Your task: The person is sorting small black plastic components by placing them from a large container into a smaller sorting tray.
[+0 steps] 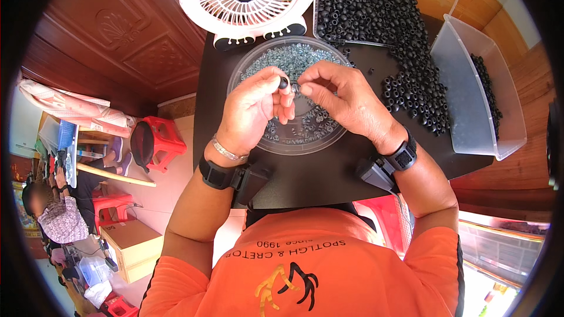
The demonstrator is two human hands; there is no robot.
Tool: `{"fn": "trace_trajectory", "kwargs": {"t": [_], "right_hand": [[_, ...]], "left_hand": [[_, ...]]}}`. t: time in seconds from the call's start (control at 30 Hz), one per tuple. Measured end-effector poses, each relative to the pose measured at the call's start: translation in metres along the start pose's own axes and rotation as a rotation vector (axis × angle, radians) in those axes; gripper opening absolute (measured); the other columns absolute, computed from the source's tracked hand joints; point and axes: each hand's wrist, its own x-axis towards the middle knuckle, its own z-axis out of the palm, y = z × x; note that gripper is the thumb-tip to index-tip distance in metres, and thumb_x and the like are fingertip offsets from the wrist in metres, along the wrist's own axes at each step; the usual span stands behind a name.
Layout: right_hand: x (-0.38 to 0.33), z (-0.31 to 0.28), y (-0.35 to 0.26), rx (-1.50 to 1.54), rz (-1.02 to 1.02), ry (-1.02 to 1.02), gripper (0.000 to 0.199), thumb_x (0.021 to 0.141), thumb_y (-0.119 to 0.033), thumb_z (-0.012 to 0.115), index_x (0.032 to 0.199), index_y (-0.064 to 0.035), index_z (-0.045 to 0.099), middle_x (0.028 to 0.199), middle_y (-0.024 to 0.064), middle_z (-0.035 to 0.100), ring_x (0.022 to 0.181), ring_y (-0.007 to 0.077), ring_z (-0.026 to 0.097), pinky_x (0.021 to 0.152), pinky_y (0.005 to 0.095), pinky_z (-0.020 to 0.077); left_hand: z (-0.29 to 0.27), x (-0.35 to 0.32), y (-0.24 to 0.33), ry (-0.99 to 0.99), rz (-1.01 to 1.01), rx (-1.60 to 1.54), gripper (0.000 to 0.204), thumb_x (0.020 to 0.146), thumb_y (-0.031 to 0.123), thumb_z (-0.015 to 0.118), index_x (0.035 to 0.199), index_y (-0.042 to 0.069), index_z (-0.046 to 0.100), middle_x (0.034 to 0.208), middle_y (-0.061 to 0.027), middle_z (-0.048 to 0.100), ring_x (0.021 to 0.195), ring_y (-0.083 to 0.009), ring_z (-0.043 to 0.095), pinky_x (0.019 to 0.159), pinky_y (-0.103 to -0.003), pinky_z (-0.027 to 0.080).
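Above a round clear plastic tray (342,137), my two hands meet fingertip to fingertip. My left hand (249,103), palm turned up, pinches a small black ring-shaped piece (283,83) between thumb and finger. Right beside it, my right hand (352,100) pinches a small clear piece (295,88), close to the black one; I cannot tell whether the two touch. Many small clear bluish pieces (288,54) lie in the tray below, thickest on its far side. Both wrists wear black strapped devices.
Black ring-shaped pieces (370,9) fill a clear bin at the back and spill onto the dark table (317,179). At right stands a translucent box (470,103) with more black pieces. A white fan (252,6) stands behind the tray. Left, another person (61,217) sits beyond red stools (167,141).
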Motion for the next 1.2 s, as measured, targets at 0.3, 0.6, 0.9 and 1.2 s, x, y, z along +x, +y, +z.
{"fn": "trace_trajectory", "kwargs": {"t": [0.3,0.6,0.9,1.2], "right_hand": [[0.0,0.004,-0.012,0.334,0.238,-0.218,0.039,0.1,-0.032,0.045,0.086,-0.0009,0.064,0.072,0.0059,0.063,0.068,0.0154,0.055,0.065,0.0318,0.0464],[-0.002,0.0,-0.013,-0.096,0.151,-0.034,0.015,0.083,-0.017,0.067,0.082,-0.0029,0.062,0.071,0.009,0.064,0.062,0.0198,0.061,0.059,0.0326,0.0478],[-0.003,0.007,-0.011,-0.016,-0.087,0.059,0.009,0.081,-0.007,0.068,0.088,-0.0031,0.064,0.083,0.0105,0.064,0.069,0.0206,0.065,0.062,0.0297,0.051],[-0.003,0.008,-0.008,-0.033,-0.115,0.061,0.005,0.083,-0.003,0.064,0.088,-0.0032,0.063,0.08,0.0106,0.063,0.069,0.0243,0.063,0.061,0.0321,0.0494]], "left_hand": [[0.004,0.001,0.001,-0.06,0.048,0.13,0.024,0.096,0.025,0.044,0.091,0.003,0.053,0.079,-0.006,0.055,0.07,-0.0163,0.058,0.062,-0.027,0.045],[-0.003,0.003,0.001,-0.073,0.025,-0.119,0.024,0.097,0.025,0.042,0.09,0.004,0.053,0.079,-0.0077,0.056,0.069,-0.0181,0.058,0.062,-0.028,0.045],[-0.002,0.002,0.003,-0.04,-0.012,0.044,0.026,0.096,0.028,0.045,0.092,0.003,0.051,0.079,-0.0098,0.057,0.068,-0.019,0.058,0.061,-0.028,0.046],[0.004,0.002,0.001,0.037,0.018,0.089,0.024,0.096,0.026,0.044,0.093,0.003,0.051,0.078,-0.0098,0.057,0.068,-0.0183,0.058,0.06,-0.027,0.045]]}}
